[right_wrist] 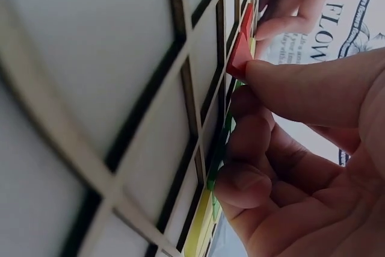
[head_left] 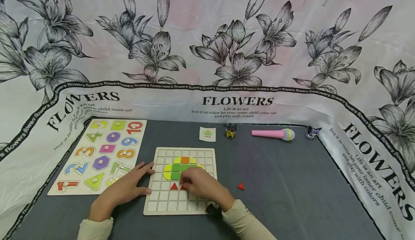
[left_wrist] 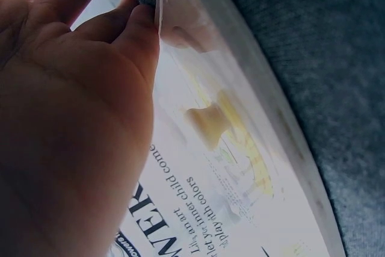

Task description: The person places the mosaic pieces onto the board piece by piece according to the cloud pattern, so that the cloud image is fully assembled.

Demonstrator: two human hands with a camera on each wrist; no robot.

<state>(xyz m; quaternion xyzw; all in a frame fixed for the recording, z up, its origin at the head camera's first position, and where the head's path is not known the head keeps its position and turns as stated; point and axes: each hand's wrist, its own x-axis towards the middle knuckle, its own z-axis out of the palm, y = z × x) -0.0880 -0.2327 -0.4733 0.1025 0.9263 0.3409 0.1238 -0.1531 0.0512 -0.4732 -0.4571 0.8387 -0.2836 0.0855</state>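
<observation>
A wooden grid board point(head_left: 159, 205) lies on the dark table, with green square tiles point(head_left: 175, 175), yellow curved tiles point(head_left: 167, 171) and one orange square tile point(head_left: 185, 160) in its cells. Just below the green squares, my right hand point(head_left: 202, 186) pinches a red triangle tile point(right_wrist: 239, 57) between thumb and fingertip at a cell. To its left another red triangle point(head_left: 174, 186) sits in a cell. My left hand point(head_left: 124, 184) rests at the board's left edge, fingers spread and fingertips touching the side. The right hand hides part of the pattern.
A number-and-shape puzzle board point(head_left: 94, 137) lies at left, partly under the left forearm. One loose red triangle point(head_left: 241, 186) lies right of the grid. Along the back are a small pattern card point(head_left: 207, 134), two small figures point(head_left: 230, 130) and a pink toy microphone point(head_left: 272, 134).
</observation>
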